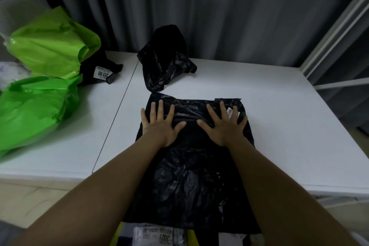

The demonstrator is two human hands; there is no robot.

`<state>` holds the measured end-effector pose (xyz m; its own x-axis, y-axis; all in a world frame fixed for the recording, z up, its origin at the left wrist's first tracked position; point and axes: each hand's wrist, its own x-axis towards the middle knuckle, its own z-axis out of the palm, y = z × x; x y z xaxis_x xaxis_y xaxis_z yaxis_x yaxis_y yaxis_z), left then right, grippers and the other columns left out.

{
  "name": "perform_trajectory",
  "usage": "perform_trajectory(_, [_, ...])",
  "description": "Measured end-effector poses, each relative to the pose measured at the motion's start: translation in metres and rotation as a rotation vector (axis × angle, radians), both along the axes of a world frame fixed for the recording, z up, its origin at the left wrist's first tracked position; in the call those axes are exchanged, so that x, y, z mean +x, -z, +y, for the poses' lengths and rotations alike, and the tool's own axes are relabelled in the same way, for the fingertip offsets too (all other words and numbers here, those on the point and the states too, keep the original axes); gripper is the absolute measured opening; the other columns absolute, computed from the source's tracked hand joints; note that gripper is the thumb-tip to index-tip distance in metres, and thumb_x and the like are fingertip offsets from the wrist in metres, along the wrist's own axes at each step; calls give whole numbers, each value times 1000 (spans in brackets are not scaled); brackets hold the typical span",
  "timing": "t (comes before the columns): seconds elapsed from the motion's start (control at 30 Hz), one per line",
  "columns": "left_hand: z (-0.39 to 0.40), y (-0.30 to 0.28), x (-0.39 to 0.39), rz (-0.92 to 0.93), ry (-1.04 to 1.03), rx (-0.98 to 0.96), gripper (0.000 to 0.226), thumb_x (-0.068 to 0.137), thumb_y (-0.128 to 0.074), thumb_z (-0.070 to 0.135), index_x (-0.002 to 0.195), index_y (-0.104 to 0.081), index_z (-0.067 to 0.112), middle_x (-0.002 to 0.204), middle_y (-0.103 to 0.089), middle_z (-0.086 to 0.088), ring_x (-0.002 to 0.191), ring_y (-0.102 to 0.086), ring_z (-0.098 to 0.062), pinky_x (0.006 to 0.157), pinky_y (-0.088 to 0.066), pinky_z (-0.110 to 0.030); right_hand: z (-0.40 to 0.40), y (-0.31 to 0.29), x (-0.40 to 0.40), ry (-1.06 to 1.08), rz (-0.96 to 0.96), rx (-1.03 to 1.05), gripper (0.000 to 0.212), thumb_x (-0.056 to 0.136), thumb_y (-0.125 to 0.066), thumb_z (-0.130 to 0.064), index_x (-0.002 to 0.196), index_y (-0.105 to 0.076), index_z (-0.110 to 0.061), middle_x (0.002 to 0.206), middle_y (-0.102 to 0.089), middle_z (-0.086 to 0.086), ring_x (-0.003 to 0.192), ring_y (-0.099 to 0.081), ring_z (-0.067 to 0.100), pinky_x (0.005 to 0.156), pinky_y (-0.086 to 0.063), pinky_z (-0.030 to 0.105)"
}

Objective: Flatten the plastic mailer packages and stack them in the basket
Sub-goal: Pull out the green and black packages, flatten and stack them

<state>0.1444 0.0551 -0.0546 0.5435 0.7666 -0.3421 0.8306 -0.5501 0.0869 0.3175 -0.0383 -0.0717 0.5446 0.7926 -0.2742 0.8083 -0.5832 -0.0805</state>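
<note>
Grey curtains hang behind a white worktop [259, 106]. Both hands, the left hand [159, 124] and right hand [223, 124], press flat with fingers spread wide on a black mailer [191, 175] at 6 o'clock, wrinkled and glossy but nearly flat. A crumpled black mailer [165, 60] at 12 o'clock and green mailers [46, 50] at 9 o'clock look unflattened. Stacking seems mostly ahead.

The white table [269, 106] carries a flattened black mailer [191, 166], a crumpled black bag [163, 60] and green bags [40, 106].
</note>
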Motion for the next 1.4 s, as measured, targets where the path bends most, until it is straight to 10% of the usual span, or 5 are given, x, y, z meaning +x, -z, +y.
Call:
perform_trajectory(0.73, [-54,3,-29,-323,73,42,65,93,-18,67,149,7,45,157,25,1,141,32,-24,111,19,-55,-102,12,-66,-101,-50,145,79,68,14,-84,142,13,-58,161,13,-6,146,16,34,113,8,61])
perform_trajectory(1.07, [-79,27,-60,-159,80,148,65,90,-6,69,148,12,46,159,18,3,145,21,-28,113,8,-61,-102,0,-64,-65,98,173,64,90,-24,-72,147,-1,-54,161,14,-7,146,19,27,114,12,55])
perform_trajectory(1.2, [-78,29,-58,-168,88,171,65,89,-3,68,148,11,45,160,16,2,146,19,-28,113,6,-62,-97,-16,-44,248,65,473,70,94,-47,-49,153,-12,-35,161,-5,6,145,-5,30,113,-10,51])
perform_trajectory(1.4, [-77,21,-57,-118,88,67,67,90,-6,70,149,12,44,159,20,2,145,22,-26,113,9,-61,-79,-24,-25,542,146,330,62,90,-56,-39,139,-30,-10,137,-40,18,128,-34,37,102,-30,48])
